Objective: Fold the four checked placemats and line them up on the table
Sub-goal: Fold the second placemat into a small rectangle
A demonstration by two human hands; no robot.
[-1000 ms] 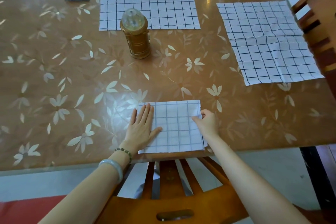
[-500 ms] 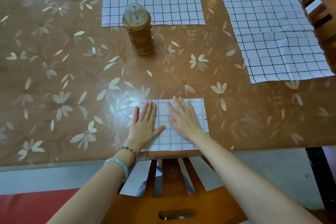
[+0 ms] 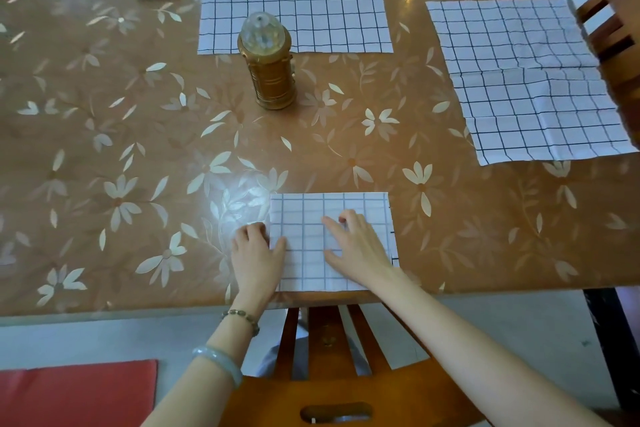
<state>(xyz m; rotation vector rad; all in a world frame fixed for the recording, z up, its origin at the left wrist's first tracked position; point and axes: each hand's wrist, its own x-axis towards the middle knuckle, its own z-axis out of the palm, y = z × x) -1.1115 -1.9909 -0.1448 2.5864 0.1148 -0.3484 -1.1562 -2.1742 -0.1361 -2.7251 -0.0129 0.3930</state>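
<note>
The half-folded placemat (image 3: pixel 304 253) lies at the lower centre of the frame, at the near edge of the table (image 3: pixel 104 135), its long axis running left to right. My left hand (image 3: pixel 258 253) pinches its left edge, thumb on top, fingers curled beside it (the nearer hand for folding across). My right hand (image 3: pixel 356 246) rests mid-cloth, fingers loosely bent, gripping nothing.
</note>
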